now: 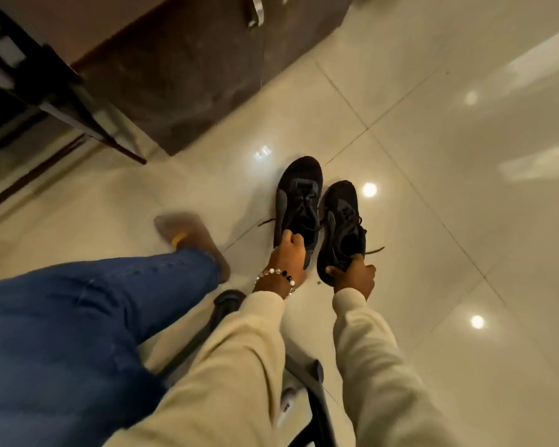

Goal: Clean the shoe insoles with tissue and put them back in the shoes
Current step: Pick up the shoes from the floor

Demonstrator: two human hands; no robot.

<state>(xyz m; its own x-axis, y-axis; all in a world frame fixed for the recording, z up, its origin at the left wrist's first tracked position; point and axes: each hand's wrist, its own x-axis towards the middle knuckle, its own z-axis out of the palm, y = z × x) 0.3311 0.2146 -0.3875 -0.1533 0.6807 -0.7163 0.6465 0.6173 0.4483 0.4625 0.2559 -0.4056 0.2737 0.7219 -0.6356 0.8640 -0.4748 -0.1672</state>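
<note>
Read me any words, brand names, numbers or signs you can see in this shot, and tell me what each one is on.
None can be read.
Left shoe: no legible logo or lettering.
Right shoe: a dark patch on the tongue, too blurred to read.
White item by the chair leg: small dark marks, too small and blurred to read.

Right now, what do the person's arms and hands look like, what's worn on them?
Both arms are in long cream sleeves with ribbed cuffs. The left hand has a bracelet of white and black beads at the wrist. The right hand is bare, with no jewellery visible.
</note>
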